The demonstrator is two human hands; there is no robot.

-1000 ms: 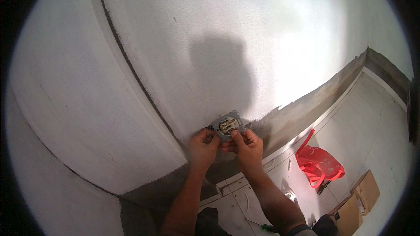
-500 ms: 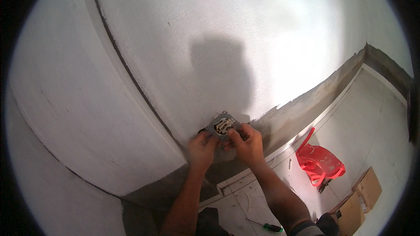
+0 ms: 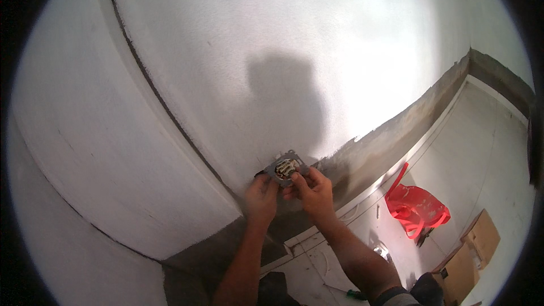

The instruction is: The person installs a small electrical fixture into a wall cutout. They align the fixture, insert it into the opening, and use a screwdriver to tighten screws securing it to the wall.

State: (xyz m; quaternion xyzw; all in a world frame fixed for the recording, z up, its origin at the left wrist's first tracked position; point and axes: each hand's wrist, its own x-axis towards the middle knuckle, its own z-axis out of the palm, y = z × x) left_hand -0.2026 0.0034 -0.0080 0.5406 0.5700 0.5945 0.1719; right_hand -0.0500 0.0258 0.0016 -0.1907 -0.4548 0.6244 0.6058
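Forearms bare; dark band with grey cuff on right arm (image 3: 391,296).

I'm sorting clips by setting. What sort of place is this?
Probably a room being finished or renovated: a bare white wall with an unpainted grey base strip, both hands holding a socket insert at it, cardboard on the floor.

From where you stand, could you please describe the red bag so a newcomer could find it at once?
Follow the white wall down to the grey strip along its foot, then onto the pale floor to the right. The red bag lies there, crumpled, with long handles. The cardboard boxes beside it are brown; nothing else is red.
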